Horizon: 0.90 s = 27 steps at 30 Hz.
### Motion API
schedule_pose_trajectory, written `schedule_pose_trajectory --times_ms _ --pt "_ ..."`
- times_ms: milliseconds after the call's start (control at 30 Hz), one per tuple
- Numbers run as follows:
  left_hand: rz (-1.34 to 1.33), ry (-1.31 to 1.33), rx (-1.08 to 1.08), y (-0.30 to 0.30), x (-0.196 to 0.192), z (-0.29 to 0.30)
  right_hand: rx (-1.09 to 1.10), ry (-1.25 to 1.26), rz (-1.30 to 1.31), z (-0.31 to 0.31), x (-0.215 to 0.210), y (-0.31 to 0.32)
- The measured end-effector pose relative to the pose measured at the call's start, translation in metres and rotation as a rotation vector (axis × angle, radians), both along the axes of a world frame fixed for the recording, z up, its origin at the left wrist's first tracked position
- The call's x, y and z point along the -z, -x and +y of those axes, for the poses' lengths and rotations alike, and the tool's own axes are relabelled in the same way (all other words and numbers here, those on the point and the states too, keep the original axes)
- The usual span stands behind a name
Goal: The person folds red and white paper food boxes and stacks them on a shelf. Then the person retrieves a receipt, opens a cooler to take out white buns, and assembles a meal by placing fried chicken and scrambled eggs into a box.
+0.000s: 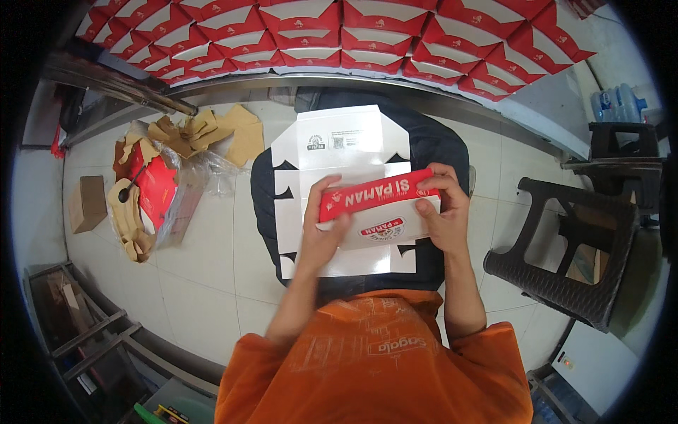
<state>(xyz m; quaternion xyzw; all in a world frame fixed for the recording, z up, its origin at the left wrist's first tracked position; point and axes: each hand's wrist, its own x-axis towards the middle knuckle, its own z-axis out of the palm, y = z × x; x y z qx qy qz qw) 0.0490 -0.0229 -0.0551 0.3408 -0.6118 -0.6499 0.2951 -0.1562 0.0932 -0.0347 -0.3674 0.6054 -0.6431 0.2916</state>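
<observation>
Over my lap I hold a red and white cardboard food box (385, 212) between my two hands, slightly tilted, its right end higher. My left hand (323, 233) closes on its left end, the thumb slightly blurred over the front face. On the right end, my right hand (446, 208) has its fingers along the red top edge and its thumb on the white side. Beneath the box, a flat unfolded white box blank (346, 155) with dark notches at its sides lies across my legs; the held box and my hands hide part of it.
Rows of folded red and white boxes (304, 35) fill the table ahead. At left on the tiled floor stand a torn package of red sheets (155, 184), brown paper (244, 134) and a small carton (88, 205). A dark plastic stool (558, 297) lies on its side at right.
</observation>
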Motion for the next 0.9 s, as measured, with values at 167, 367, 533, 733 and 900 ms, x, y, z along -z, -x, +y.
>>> schedule_pose_trajectory --times_ms 167,367,533,733,900 --pt "0.081 0.104 -0.186 0.022 0.013 0.013 0.041 -0.035 0.071 0.005 0.015 0.001" --pt "-0.057 -0.632 -0.036 0.025 0.0 -0.024 -0.229 -0.102 0.649 0.006 -0.042 0.006" --pt "-0.074 -1.082 0.555 0.029 0.012 -0.06 -0.665 0.012 1.39 0.025 -0.101 0.003" --pt "-0.043 -0.299 0.302 0.077 0.032 -0.017 0.386 0.262 1.427 0.011 -0.167 0.08" --pt "-0.497 0.479 0.116 0.09 0.041 0.039 0.671 0.141 1.361 -0.083 -0.225 0.157"
